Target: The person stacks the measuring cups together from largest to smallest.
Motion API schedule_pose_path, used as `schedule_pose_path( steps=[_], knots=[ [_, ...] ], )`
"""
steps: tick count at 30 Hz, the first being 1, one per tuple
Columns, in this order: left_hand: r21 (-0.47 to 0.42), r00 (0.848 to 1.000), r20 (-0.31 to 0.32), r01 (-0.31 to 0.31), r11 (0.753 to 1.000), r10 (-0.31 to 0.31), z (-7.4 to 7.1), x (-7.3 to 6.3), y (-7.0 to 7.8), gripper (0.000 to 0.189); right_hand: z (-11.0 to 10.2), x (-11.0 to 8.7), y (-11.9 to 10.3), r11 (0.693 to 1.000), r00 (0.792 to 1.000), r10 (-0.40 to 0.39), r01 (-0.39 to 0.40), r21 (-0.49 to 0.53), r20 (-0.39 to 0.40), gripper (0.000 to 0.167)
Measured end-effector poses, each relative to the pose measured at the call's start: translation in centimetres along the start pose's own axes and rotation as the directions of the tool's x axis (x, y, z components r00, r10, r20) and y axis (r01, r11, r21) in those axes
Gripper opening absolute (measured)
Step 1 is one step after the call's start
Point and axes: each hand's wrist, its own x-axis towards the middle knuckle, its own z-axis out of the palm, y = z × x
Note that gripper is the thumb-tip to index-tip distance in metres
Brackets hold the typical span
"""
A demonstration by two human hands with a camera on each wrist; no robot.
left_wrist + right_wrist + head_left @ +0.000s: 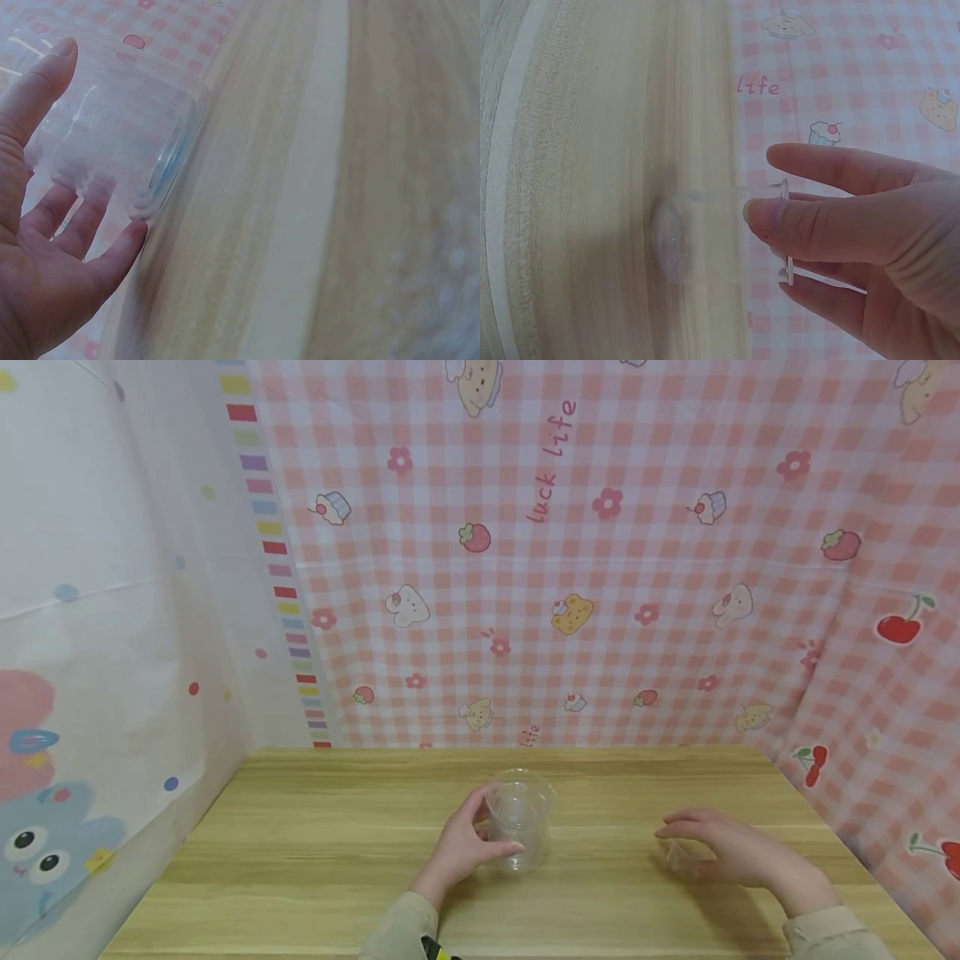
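Note:
A clear plastic cup stands upright near the middle of the table, its wide mouth facing up. My left hand grips it from the left side, thumb across the near wall and the other fingers behind. The left wrist view shows the base of this cup close to the wood. Farther right, my right hand holds a smaller clear cup from above. The thumb lies on that small cup near its rim, with fingers on the far side; its base is at the tabletop.
Both cups are on a light wood-grain table. A pink checked cloth with cartoon prints hangs behind it and continues along the right side. On the left hangs a white printed cloth.

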Motion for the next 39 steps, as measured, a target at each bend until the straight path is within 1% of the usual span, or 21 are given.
schedule_pose_path(
  steps=[6, 13, 23, 27, 33, 39],
  knots=[
    [-0.007, 1.0, 0.003, -0.001, 1.0, 0.001, 0.02, 0.04, -0.17, 0.089, 0.02, -0.03, -0.06, 1.0, 1.0, 0.015, -0.015, -0.024, -0.005, 0.046],
    [-0.005, 1.0, 0.007, -0.003, 1.0, 0.003, 0.03, 0.12, -0.4, 0.089, 0.19, -0.02, 0.06, 0.998, 0.999, 0.003, -0.005, -0.062, -0.037, 0.042],
    [0.009, 1.0, 0.003, 0.002, 1.0, -0.002, 0.04, 0.13, -0.4, 0.09, 0.11, 0.0, 0.11, 0.999, 0.999, -0.003, 0.001, -0.041, -0.034, 0.042],
    [0.003, 1.0, 0.005, -0.003, 1.0, 0.003, 0.01, 0.09, -0.42, 0.091, 0.01, 0.07, -0.01, 0.999, 0.999, 0.017, -0.019, -0.036, -0.036, 0.039],
    [-0.01, 1.0, 0.005, -0.003, 1.0, 0.003, -0.02, 0.0, -0.22, 0.092, -0.05, 0.15, -0.2, 0.998, 0.998, 0.039, -0.041, -0.048, -0.048, 0.038],
    [-0.014, 1.0, 0.003, -0.004, 1.0, 0.004, -0.07, 0.02, -0.17, 0.091, -0.02, 0.25, -0.14, 0.998, 0.997, 0.026, -0.03, -0.058, -0.068, 0.038]
  ],
)
